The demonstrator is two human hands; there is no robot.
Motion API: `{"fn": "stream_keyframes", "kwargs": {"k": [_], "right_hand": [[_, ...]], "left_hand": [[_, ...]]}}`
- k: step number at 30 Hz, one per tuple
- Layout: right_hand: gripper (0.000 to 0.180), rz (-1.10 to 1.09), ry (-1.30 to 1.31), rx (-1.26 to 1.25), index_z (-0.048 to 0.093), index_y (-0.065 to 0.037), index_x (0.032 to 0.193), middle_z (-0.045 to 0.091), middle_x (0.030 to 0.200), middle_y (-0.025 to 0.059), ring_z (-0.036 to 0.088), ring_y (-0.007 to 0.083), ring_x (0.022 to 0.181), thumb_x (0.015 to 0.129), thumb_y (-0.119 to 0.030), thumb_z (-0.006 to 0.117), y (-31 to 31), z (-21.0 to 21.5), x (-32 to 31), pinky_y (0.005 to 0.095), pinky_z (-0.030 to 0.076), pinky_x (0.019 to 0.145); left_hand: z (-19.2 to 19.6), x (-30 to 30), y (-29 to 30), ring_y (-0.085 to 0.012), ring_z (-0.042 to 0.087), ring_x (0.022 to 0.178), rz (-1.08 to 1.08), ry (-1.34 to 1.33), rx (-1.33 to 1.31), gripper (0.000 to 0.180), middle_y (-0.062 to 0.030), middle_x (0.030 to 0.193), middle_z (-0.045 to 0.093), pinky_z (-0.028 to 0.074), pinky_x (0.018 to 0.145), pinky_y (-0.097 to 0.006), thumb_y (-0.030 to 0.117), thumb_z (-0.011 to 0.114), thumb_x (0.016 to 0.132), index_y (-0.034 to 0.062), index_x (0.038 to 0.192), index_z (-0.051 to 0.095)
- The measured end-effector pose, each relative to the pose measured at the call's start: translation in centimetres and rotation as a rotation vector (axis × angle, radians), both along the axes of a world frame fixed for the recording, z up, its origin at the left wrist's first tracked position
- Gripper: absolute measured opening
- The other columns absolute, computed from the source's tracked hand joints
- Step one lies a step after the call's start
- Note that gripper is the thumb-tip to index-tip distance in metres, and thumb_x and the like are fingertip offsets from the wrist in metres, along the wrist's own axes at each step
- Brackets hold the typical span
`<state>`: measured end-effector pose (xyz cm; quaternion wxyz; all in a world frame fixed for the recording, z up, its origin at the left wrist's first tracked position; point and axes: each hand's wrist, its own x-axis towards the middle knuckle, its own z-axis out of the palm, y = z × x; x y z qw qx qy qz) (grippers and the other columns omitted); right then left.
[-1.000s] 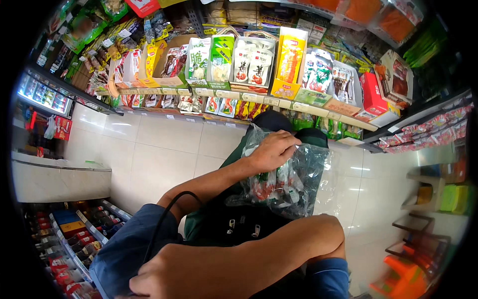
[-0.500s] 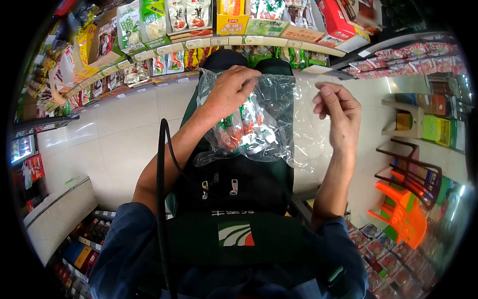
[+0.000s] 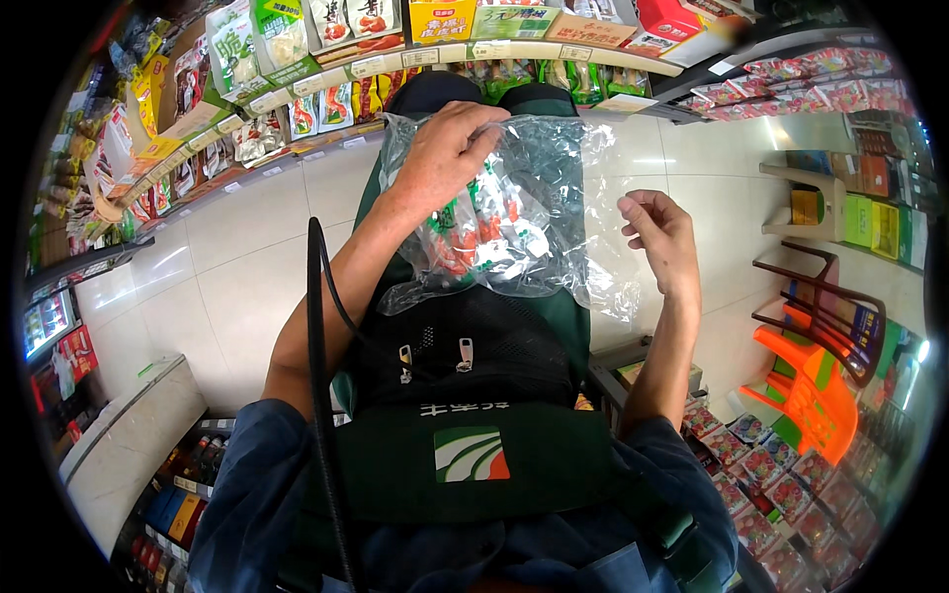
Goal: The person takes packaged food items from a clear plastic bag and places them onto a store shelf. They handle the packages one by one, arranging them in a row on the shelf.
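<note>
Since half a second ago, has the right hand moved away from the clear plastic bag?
Yes. The right hand has let go of the clear plastic bag and now sits slightly right of its edge, fingers loosely curled, while the left hand grips the top.

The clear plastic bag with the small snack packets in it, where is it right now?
In the head view the clear plastic bag hangs at upper centre, gripped at its top edge by the left hand, above the dark green apron; the right hand is beside it.

- My left hand (image 3: 450, 148) reaches forward, forearm bare, fingers curled down in a grip.
- My right hand (image 3: 660, 232) hangs raised beside it, fingers loosely bent, holding nothing.
</note>
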<state>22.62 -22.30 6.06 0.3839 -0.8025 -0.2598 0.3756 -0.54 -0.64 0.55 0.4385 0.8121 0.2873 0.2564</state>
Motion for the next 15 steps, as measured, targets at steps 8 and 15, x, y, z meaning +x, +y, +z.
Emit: {"fn": "stream_keyframes", "kwargs": {"k": [8,15], "right_hand": [[0.036,0.171,-0.098,0.0,0.072,0.003,0.106,0.067,0.081,0.0047,0.056,0.0114,0.073,0.085,-0.022,0.087,0.4,-1.2,0.1,0.029,0.048,0.068],[0.02,0.138,-0.52,0.169,0.078,0.002,0.108,0.07,0.079,0.0105,0.063,0.0161,0.07,0.095,-0.012,0.075,0.8,1.7,-1.8,0.0306,0.049,0.065]], "left_hand": [[-0.5,-0.5,0.0,-0.0304,0.069,0.097,0.012,-0.094,0.038,0.026,-0.0151,0.109,0.069,0.054,0.085,-0.037,0.003,0.062,0.097,0.0019,0.122,0.069],[0.0,-0.4,-0.1,-0.0253,0.068,0.1,0.008,-0.044,0.017,0.026,-0.0128,0.118,0.068,0.054,0.077,-0.033,0.007,0.063,0.1,0.0045,0.124,0.07]]}}
